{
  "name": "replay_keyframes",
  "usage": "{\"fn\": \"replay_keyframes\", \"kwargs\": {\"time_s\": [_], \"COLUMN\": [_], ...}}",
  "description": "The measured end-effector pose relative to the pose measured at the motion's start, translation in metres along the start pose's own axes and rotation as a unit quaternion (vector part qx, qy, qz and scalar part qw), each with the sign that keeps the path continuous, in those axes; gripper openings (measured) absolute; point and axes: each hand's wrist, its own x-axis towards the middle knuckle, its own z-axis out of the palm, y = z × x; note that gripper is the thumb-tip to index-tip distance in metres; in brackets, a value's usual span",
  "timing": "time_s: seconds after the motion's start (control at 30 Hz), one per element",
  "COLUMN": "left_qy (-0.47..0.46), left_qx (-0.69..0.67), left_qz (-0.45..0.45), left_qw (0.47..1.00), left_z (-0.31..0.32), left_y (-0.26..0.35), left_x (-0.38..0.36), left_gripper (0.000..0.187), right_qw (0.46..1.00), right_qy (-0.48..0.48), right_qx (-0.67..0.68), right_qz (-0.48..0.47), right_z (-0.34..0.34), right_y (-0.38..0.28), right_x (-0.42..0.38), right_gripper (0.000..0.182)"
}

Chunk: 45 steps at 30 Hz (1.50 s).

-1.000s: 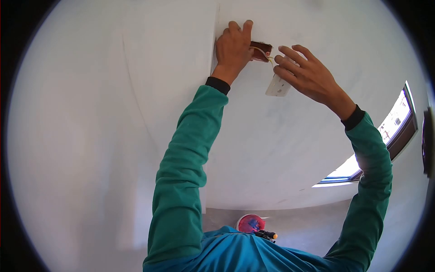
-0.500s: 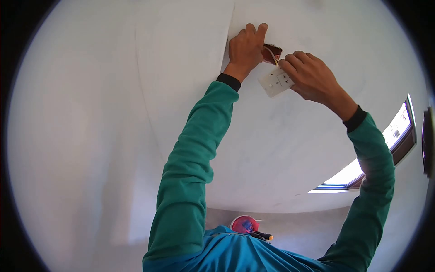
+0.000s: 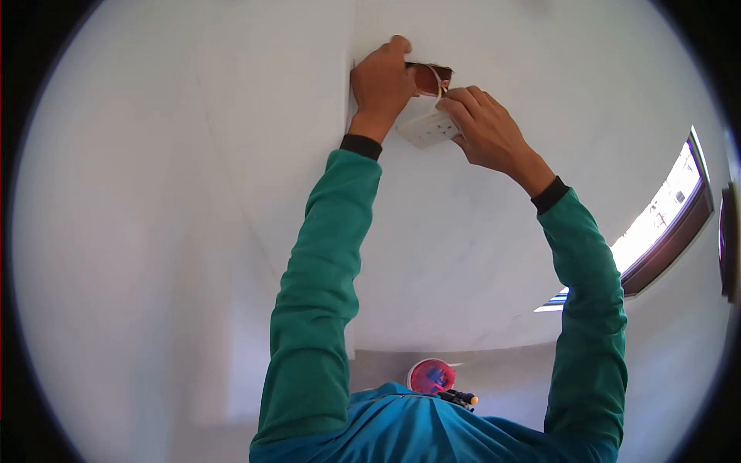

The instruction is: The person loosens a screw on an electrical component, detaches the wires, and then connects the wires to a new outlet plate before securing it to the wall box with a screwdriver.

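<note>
My right hand (image 3: 486, 127) grips the right side of a white socket outlet (image 3: 424, 131), thumb and fingers closed on its edge. The outlet hangs tilted just below a rectangular recessed wall box (image 3: 429, 79), apart from the wall opening. Pale wires (image 3: 439, 85) run out of the box towards the back of the outlet, where my fingers hide their ends. At the box's left edge, my left hand (image 3: 382, 86) rests against the wall with one finger raised apart from the others. Its inner fingertips are partly hidden, and no held object shows there.
A wall corner runs just left of my left hand. On the right is a window (image 3: 664, 208) with a dark frame, and a dark object (image 3: 728, 243) stands at the far right edge. Below lie a white-rimmed bucket with red and blue contents (image 3: 432, 376) and a dark tool handle (image 3: 461, 397).
Both hands, the outlet and the wall box now appear farther left in the view. The outlet has tipped, so its front face shows more foreshortened. My right hand keeps its grip.
</note>
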Motion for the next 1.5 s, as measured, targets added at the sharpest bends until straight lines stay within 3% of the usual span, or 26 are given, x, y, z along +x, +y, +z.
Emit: {"fn": "replay_keyframes", "kwargs": {"time_s": [0.03,0.07,0.1,0.13,0.2,0.27,0.33,0.53,0.6,0.63,0.77,0.83,0.93,1.03,1.07,1.1,1.2,1.23,1.27,1.33,1.4,1.5], "left_qy": [-0.046,-0.050,-0.009,0.032,0.084,0.054,-0.124,-0.097,-0.069,-0.096,-0.091,-0.042,-0.006,-0.040,-0.043,-0.040,-0.089,-0.111,-0.134,-0.142,-0.111,-0.121], "left_qx": [-0.047,-0.049,-0.236,-0.411,-0.465,-0.452,-0.480,-0.478,-0.410,-0.452,-0.464,-0.481,-0.409,-0.394,-0.394,-0.424,-0.414,-0.420,-0.423,-0.449,-0.509,-0.526], "left_qz": [-0.050,-0.046,-0.138,-0.225,-0.302,-0.411,-0.477,-0.479,-0.431,-0.434,-0.418,-0.314,-0.289,-0.244,-0.241,-0.237,-0.253,-0.310,-0.365,-0.349,-0.387,-0.411], "left_qw": [0.997,0.997,0.962,0.883,0.828,0.790,0.726,0.730,0.801,0.773,0.775,0.818,0.865,0.885,0.886,0.873,0.870,0.846,0.819,0.810,0.761,0.734], "left_z": [-0.007,-0.014,-0.026,-0.040,-0.063,-0.057,-0.060,-0.038,-0.020,-0.032,-0.042,-0.043,-0.033,-0.040,-0.043,-0.044,-0.049,-0.048,-0.046,-0.046,-0.045,-0.046], "left_y": [0.003,0.010,0.019,0.030,0.042,0.054,0.078,0.075,0.062,0.065,0.068,0.067,0.061,0.055,0.055,0.055,0.043,0.037,0.032,0.034,0.038,0.030], "left_x": [-0.002,-0.009,-0.020,-0.034,-0.082,-0.125,-0.131,-0.083,-0.076,-0.065,-0.051,-0.048,-0.046,-0.037,-0.036,-0.035,-0.035,-0.036,-0.036,-0.034,-0.036,-0.035], "left_gripper": [0.027,0.027,0.021,0.015,0.011,0.027,0.031,0.043,0.047,0.067,0.064,0.056,0.044,0.038,0.038,0.037,0.034,0.033,0.032,0.029,0.025,0.021], "right_qw": [1.000,1.000,0.999,0.999,0.995,0.991,0.987,0.968,0.952,0.951,0.938,0.931,0.917,0.914,0.881,0.839,0.813,0.847,0.846,0.903,0.923,0.948], "right_qy": [0.001,0.012,0.024,0.027,0.060,0.082,0.099,0.194,0.219,0.220,0.231,0.237,0.230,0.206,0.183,0.160,0.140,0.157,0.161,0.148,0.165,0.183], "right_qx": [-0.001,0.010,0.021,0.020,0.065,0.074,0.090,0.090,0.141,0.141,0.173,0.206,0.262,0.313,0.404,0.490,0.506,0.425,0.424,0.279,0.223,0.139], "right_qz": [0.006,0.008,0.010,0.014,0.049,0.073,0.092,0.128,0.159,0.164,0.193,0.188,0.193,0.157,0.165,0.173,0.251,0.277,0.280,0.292,0.267,0.222], "right_z": [0.001,0.001,0.000,-0.001,0.001,0.004,0.002,0.018,0.028,0.030,0.030,0.025,0.013,-0.002,-0.005,-0.007,0.000,0.005,0.011,0.019,0.031,0.041], "right_y": [-0.001,-0.002,-0.003,-0.005,-0.008,-0.011,-0.019,-0.031,-0.037,-0.039,-0.049,-0.053,-0.051,-0.041,-0.037,-0.032,-0.008,-0.004,-0.002,0.001,0.001,-0.002], "right_x": [0.000,0.001,0.001,-0.001,-0.002,-0.003,-0.003,0.002,0.007,0.010,0.014,0.015,0.010,0.001,-0.005,-0.012,-0.032,-0.034,-0.037,-0.033,-0.030,-0.017], "right_gripper": [0.052,0.055,0.059,0.059,0.062,0.062,0.063,0.065,0.065,0.065,0.071,0.073,0.075,0.077,0.074,0.071,0.057,0.037,0.037,0.021,0.018,0.016]}}
